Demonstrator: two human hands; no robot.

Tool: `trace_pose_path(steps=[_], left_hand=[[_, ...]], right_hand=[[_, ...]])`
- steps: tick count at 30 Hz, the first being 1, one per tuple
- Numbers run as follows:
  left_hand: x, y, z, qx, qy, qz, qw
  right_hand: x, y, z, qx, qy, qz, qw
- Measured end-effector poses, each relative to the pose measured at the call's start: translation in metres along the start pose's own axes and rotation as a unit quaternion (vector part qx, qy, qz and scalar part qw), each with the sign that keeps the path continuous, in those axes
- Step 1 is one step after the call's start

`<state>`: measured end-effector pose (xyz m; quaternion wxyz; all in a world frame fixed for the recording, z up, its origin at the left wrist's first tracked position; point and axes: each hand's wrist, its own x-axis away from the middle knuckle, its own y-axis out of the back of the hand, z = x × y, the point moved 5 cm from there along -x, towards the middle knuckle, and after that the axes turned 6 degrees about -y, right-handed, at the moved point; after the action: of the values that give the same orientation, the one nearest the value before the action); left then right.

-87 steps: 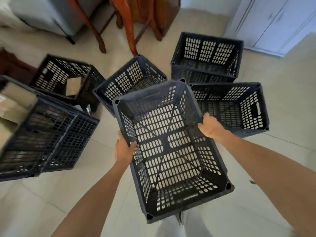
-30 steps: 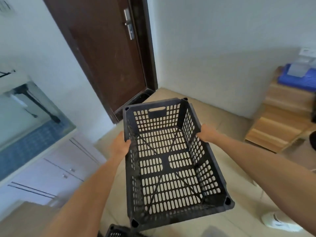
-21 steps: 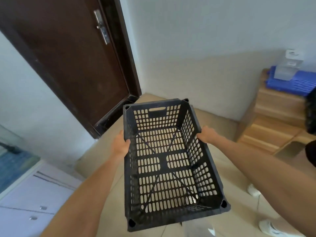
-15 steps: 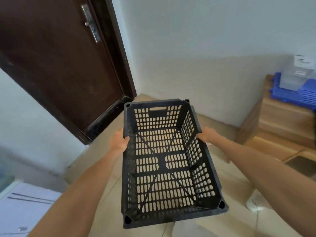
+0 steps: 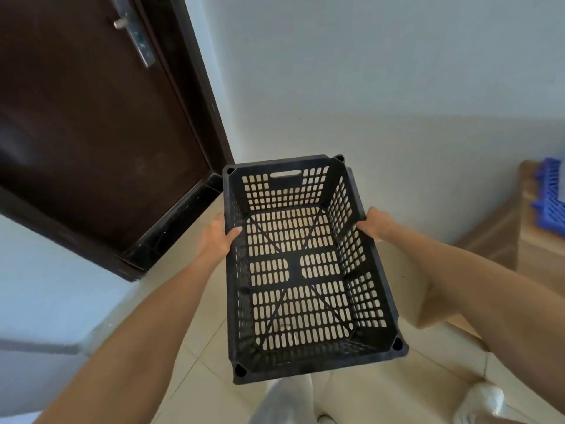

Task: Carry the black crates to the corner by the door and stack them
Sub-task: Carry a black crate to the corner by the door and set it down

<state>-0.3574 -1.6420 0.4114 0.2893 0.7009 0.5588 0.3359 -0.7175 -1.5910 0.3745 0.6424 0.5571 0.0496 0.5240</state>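
Soft, even daylight, fairly bright; the wall (image 5: 367,71) beyond the hands shades darker toward its base. Wide-angle bending tilts the door (image 5: 76,117) left of them. Slight softness toward the lower corners.

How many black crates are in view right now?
1: the black crate, held off the floor between the left hand and right hand. Others are out of frame.

head cam | looks forward-down, steep | close over held crate (image 5: 305,270) | faces door (image 5: 91,117) corner
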Motion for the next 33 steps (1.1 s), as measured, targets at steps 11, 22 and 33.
trace_pose_path(steps=[11,22,33], left_hand=[[-0.194,-0.028,0.009,0.055,0.036,0.037,0.997],[-0.307,-0.108,-0.002,0.035,0.142,0.016,0.989],[-0.375,-0.233,0.029,0.065,0.265,0.031,0.961]], right_hand=[[-0.177,0.018,0.078,-0.01,-0.042,0.04,0.998],[-0.346,0.039,0.097,0.017,-0.02,0.119,0.992],[-0.518,0.01,0.109,0.153,0.057,0.173,0.971]])
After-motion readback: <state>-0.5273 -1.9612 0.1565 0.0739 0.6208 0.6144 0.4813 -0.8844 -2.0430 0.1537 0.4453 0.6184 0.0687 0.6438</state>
